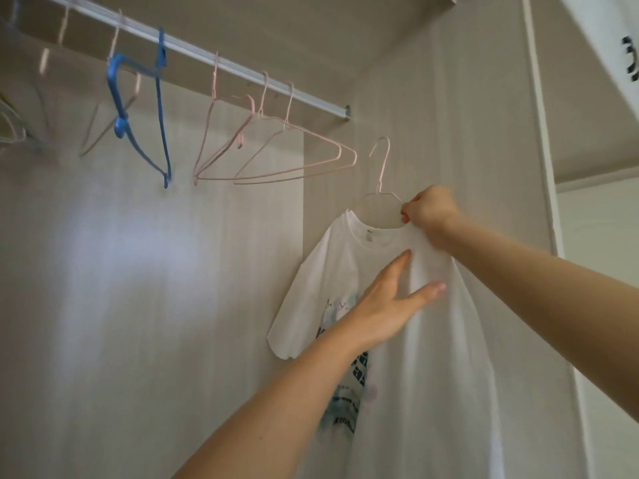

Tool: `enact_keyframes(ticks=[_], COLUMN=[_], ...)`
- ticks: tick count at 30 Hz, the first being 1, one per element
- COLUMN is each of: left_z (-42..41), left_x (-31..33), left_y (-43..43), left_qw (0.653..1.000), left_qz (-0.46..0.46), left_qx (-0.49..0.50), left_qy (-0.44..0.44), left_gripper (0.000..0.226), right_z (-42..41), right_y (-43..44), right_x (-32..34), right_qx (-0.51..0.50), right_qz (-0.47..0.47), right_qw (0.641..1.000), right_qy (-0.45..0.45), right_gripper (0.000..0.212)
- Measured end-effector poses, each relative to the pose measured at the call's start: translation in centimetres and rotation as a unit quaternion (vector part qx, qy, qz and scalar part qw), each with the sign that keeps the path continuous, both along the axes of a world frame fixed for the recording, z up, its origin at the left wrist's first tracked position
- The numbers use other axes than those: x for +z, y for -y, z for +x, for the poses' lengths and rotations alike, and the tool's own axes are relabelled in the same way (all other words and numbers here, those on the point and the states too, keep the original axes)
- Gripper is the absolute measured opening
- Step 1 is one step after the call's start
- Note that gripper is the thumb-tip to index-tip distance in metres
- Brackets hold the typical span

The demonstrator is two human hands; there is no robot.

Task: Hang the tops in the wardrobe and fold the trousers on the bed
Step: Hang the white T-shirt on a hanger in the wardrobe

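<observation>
Fingers (pixel 403 264) of the left hand (pixel 383 305) lie straight and spread, pressed flat on the chest of the white T-shirt (pixel 432 357), curled round nothing. Just to the right and higher, the right hand (pixel 430 209) is closed in a pinch, its fingertips (pixel 405 216) nipping the collar together with the shoulder of the pink wire hanger (pixel 383 169) that carries the top.

The T-shirt is already on its hanger, held up in front of the wardrobe's side panel, below and to the right of the rail (pixel 242 69). The hook points up free, on nothing. The step in hand looks like hanging this top: smoothing it, then getting it up. The next move likely calls for a lift up and leftward, so the hook clears the rail's end and drops over it beside the empty pink hangers (pixel 242 133), right of the blue hangers (pixel 160 108). The left hand should steady the cloth so it does not slide off.

At the far left the hangers blur together and are cut by the edge. The shirt's print is part hidden by the left forearm, and its right shoulder by the right arm. A dark shape (pixel 631 63) at the top right is cut off and unreadable. Neither trousers nor bed show.
</observation>
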State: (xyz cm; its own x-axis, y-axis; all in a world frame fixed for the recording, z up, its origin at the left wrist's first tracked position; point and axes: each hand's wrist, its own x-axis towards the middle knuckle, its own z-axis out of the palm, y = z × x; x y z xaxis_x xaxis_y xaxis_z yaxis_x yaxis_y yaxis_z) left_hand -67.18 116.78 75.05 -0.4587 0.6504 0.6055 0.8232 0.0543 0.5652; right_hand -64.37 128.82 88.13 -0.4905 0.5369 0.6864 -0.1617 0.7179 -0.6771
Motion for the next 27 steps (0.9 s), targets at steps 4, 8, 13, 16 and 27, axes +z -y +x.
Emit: enact_keyframes(ticks=[4, 8, 13, 16, 27], left_z=[-0.7, -2.7, -6.6, -9.0, -15.3], left_x=[0.9, 1.6, 3.0, 4.9, 11.2], left_y=[-2.1, -4.0, -3.9, -3.2, -1.0], left_qw=[0.992, 0.958, 0.901, 0.891, 0.884], left_qz=[-0.012, 0.000, 0.035, 0.057, 0.100], left_qx=[0.114, 0.248, 0.349, 0.361, 0.343], left_qy=[-0.049, -0.142, -0.257, -0.271, -0.302], left_gripper=[0.122, 0.117, 0.085, 0.072, 0.040], right_z=[-2.7, -4.8, -7.0, -8.4, -12.9], right_y=[0.8, 1.1, 1.1, 1.5, 2.5], right_x=[2.1, 4.1, 6.5, 8.6, 14.5], right_qx=[-0.002, 0.007, 0.014, 0.026, 0.027], right_qz=[0.003, -0.015, -0.004, 0.013, 0.092], right_qw=[1.000, 0.999, 0.997, 0.995, 0.989], right_qy=[-0.028, -0.051, -0.081, -0.096, -0.116], right_gripper=[0.023, 0.024, 0.024, 0.025, 0.018])
